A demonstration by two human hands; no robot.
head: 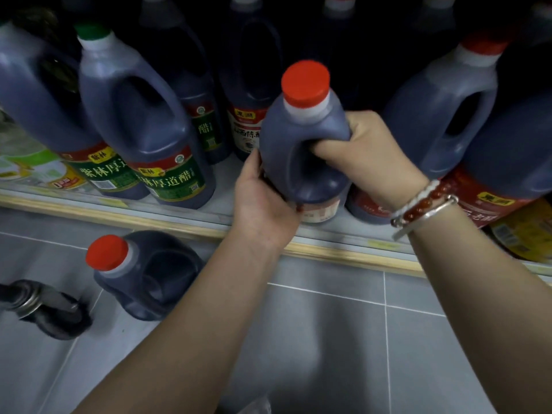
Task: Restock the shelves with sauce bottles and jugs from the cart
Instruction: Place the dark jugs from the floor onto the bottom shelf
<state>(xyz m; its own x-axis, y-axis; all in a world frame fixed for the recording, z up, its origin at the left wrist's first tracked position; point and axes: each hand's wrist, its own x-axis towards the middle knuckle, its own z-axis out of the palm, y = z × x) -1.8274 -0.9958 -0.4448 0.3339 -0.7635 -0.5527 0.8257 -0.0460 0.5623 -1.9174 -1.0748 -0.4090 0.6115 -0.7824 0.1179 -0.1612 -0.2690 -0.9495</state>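
We hold the red-capped vinegar jug (301,150) upright at the front edge of the bottom shelf (179,218), in the gap between the green-labelled jugs (149,138) and the red-labelled jugs (448,115). The right hand (367,153) curls its fingers (324,149) through the handle to carry the weight. The left hand (263,201) grips the lower body to steer the base. A second red-capped jug (143,276) waits on the floor (328,324), beside the cart caster (44,306).
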